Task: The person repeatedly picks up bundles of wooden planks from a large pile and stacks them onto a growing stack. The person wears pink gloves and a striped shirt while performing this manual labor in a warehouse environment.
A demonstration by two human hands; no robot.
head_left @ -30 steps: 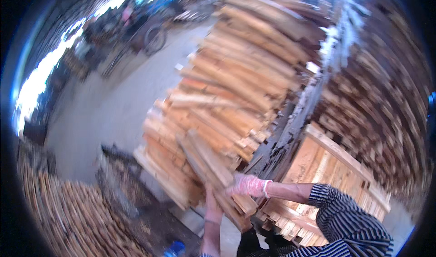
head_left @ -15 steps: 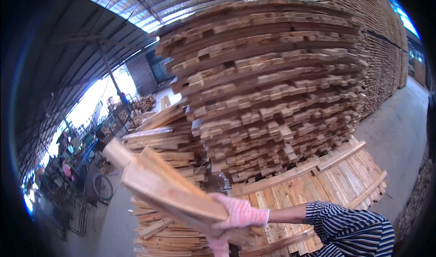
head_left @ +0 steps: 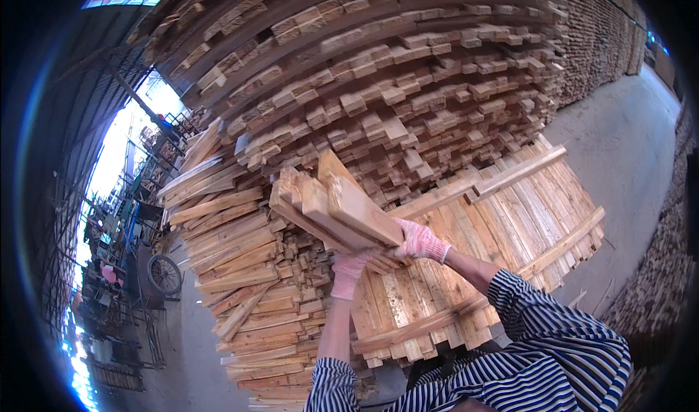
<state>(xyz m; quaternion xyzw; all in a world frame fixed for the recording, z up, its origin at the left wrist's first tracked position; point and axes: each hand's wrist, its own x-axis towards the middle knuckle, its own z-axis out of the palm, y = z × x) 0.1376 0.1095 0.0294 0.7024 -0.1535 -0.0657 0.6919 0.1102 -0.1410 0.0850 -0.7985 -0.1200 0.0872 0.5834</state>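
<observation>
Between my two hands is a bundle of short wooden boards (head_left: 360, 212), tilted with its far ends raised up and to the left. My left hand (head_left: 349, 275), in a pink-and-white knit glove, grips the bundle from below at its near left side. On the right side, my right hand (head_left: 420, 242) in a matching glove is closed round the boards' near end. Some of the fingers are hidden by the wood. Below the hands lies a layer of planks (head_left: 524, 219) side by side, with narrow battens (head_left: 518, 173) across it.
Close on the left is a loose heap of cut boards (head_left: 244, 270). A tall stack of layered boards (head_left: 349, 70) rises just ahead, with another stack (head_left: 601, 41) behind at right. Concrete floor (head_left: 619, 132) runs along the right. A wheel (head_left: 164, 274) stands far left.
The bundle has swung right and is steeper, over the plank layer's near left part. My left hand, mostly hidden before, now shows at its side. The view has tipped downward.
</observation>
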